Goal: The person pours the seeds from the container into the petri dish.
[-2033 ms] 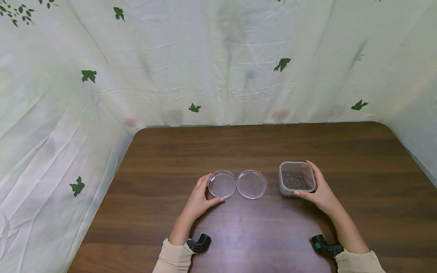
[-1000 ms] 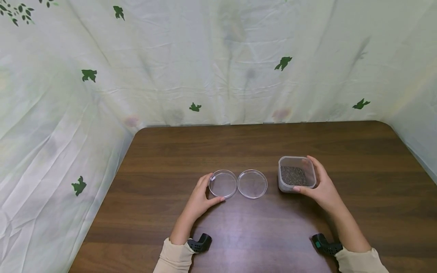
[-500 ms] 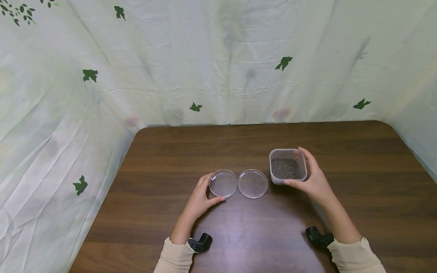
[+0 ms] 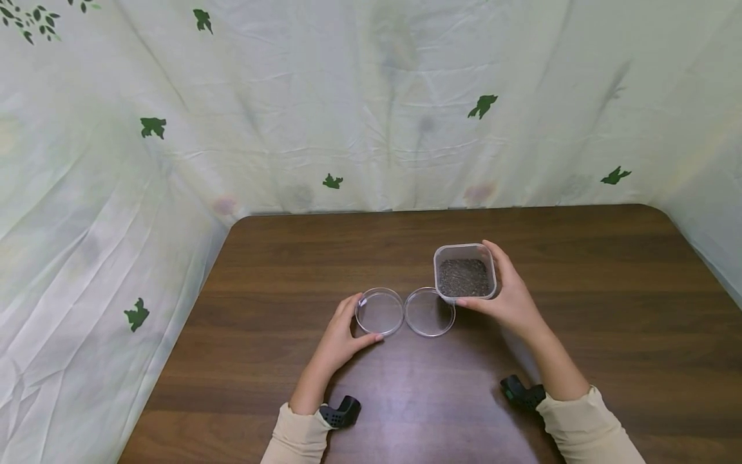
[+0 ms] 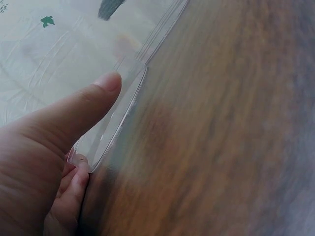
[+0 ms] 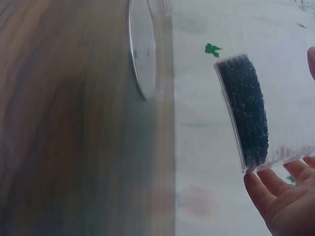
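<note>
My right hand [image 4: 513, 301] grips a clear, square plastic container [image 4: 460, 251] by its right side, thumb at the front and fingers at the back. Dark granules [image 4: 464, 278] fill its lower part. In the right wrist view the container [image 6: 288, 103] hangs above the table, its granule layer [image 6: 246, 113] slightly sloped. Below it, partly overlapped in the head view, lies a clear round petri dish half [image 4: 428, 320]. A second petri dish half [image 4: 379, 312] sits beside it on the left. My left hand [image 4: 338, 339] holds that one between thumb and fingers.
Everything stands on a brown wooden table [image 4: 290, 258] with rounded far corners. A pale cloth [image 4: 382, 129] with green leaf shapes hangs behind and at the sides. Black cameras [image 4: 341, 412] are strapped to both wrists.
My right hand has lifted the container off the table and carried it leftward and away, to the far side of the right dish half. My left hand and both dish halves stay put.
</note>
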{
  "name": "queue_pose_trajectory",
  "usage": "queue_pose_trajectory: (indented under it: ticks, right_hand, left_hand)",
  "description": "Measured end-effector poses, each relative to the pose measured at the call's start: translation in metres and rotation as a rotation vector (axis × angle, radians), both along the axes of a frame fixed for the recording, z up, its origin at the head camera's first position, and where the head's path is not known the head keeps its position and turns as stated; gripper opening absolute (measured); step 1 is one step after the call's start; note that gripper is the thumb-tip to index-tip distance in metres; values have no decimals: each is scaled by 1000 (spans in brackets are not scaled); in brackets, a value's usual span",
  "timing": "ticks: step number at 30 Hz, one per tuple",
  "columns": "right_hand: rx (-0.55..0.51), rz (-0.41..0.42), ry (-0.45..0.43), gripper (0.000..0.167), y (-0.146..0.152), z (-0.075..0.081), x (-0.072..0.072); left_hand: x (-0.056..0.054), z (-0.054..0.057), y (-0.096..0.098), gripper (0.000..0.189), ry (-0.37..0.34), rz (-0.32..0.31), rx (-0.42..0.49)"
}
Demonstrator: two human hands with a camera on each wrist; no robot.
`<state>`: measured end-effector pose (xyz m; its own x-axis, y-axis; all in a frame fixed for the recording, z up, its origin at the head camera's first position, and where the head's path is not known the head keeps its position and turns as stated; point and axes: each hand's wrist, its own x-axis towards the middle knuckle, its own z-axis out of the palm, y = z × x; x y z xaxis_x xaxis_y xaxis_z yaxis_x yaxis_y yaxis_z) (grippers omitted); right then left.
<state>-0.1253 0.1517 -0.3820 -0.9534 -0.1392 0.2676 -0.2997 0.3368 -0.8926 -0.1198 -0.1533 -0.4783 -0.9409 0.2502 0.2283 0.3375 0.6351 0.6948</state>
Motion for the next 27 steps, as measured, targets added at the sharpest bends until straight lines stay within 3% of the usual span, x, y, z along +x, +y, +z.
queue_pose_trajectory:
  ticks: [9,15,22,27]
  right_hand:
    - [12,39,41,105,-13,-26,-20]
    - [60,47,69,105,-29,-27,-21]
    - [210,65,185,106,-47,-27,-22]
    - [260,79,243,107,-57,-30,-23]
  left_hand:
    - [-1,0,0,86,-18,4,-12]
    - [-1,-1,1,86,-20,7,-5]
    - [0,-1,0,87,-45,15,-1]
    - [-1,-1,0,87,-40,12,-4]
